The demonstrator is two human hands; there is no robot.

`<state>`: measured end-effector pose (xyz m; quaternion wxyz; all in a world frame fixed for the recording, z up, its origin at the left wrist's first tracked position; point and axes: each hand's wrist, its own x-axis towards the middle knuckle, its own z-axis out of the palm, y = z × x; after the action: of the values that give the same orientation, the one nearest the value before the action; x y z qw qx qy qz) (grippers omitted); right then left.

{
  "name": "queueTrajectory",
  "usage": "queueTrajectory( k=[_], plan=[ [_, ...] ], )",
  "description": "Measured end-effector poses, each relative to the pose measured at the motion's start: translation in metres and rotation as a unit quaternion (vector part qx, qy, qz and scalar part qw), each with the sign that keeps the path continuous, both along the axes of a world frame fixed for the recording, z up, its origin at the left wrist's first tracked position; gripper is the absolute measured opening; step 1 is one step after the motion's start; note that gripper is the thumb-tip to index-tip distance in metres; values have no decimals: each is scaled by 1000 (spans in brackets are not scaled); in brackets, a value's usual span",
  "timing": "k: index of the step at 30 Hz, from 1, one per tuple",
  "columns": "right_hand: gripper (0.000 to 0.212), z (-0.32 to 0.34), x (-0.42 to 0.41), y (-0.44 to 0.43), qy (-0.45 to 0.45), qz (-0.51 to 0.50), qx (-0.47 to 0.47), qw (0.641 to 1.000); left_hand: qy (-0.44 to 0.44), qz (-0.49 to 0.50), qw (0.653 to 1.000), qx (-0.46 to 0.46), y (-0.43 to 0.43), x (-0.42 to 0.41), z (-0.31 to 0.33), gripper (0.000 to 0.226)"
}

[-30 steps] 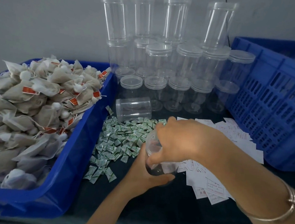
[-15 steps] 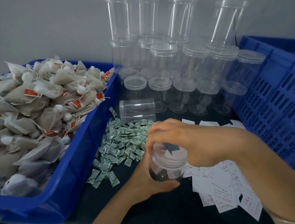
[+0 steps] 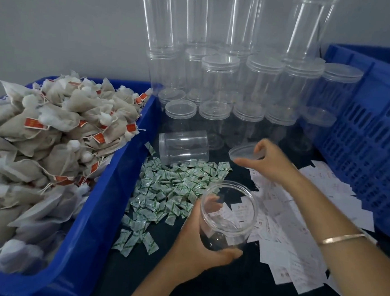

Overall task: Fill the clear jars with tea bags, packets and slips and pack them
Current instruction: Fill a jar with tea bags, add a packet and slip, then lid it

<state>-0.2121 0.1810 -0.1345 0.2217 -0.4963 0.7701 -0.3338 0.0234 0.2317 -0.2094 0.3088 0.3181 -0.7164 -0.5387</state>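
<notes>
Lifted off since half a second ago: lid (image 3: 245,152), then seated on the jar mouth beneath the right hand, now raised clear of it and carried toward the far side. Right hand (image 3: 270,161) pinching the lid's rim between thumb and curled fingers, lid tilted, held in the air. Open jar (image 3: 228,219) gripped low on its wall by the left hand (image 3: 204,250), thumb across the near side, fingers wrapped round the far side and visible through the plastic; mouth tipped toward the camera, base just above the dark table (image 3: 224,292), contents not discernible. Just left of the left fingers: loose heap of green-and-white packets (image 3: 174,186). Right of the same fingers, and beneath the right forearm: scattered white slips (image 3: 297,263). Metal bangle (image 3: 341,238) on the right wrist. Just left of the right fingertips: one capped jar lying on its side (image 3: 183,147), touching the far edge of the packets. Beyond the right fingertips: stacked jars (image 3: 242,81), capped, standing in rows and tiers against the wall. Well left of both hands: blue tub (image 3: 104,199) heaped with tea bags (image 3: 49,135) bearing red tags. Right of the right hand: blue slatted crate (image 3: 367,139).
</notes>
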Motion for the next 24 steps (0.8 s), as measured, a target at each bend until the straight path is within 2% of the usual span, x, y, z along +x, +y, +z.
queueTrajectory(
  k=[2, 7, 11, 13, 14, 16, 18, 20, 22, 24],
  plan=[
    [47, -24, 3, -15, 11, -29, -2, 1000, 1, 1, 1000, -5, 0, 0, 0, 90],
    [48, -59, 5, -41, 131, -65, 39, 989, 4, -4, 1000, -10, -1, 1, 2, 93],
    [51, -60, 2, -36, 141, -52, 64, 987, 18, -9, 1000, -6, 0, 2, 4, 104],
    [44, -51, 3, -22, 104, -60, -20, 993, 32, -9, 999, -6, 1, 4, 3, 114],
    [36, -45, 5, -11, 55, -61, -78, 994, 35, -10, 999, -11, 2, 4, 4, 118],
    [29, -31, 16, 21, -108, -47, -149, 982, 35, -14, 999, -27, 5, 5, 5, 127],
    [44, -21, 31, 59, -244, 3, -183, 952, 42, -15, 998, -47, 10, 7, 7, 130],
    [61, -25, 45, 90, -265, 62, -221, 936, 52, -3, 997, -56, 17, 11, 15, 127],
    [60, -38, 57, 112, -277, 120, -223, 927, 47, 29, 995, -85, 25, 17, 33, 114],
    [93, -53, 70, 122, -260, 172, -181, 933, 44, 77, 983, -159, 27, 23, 58, 88]
  ],
)
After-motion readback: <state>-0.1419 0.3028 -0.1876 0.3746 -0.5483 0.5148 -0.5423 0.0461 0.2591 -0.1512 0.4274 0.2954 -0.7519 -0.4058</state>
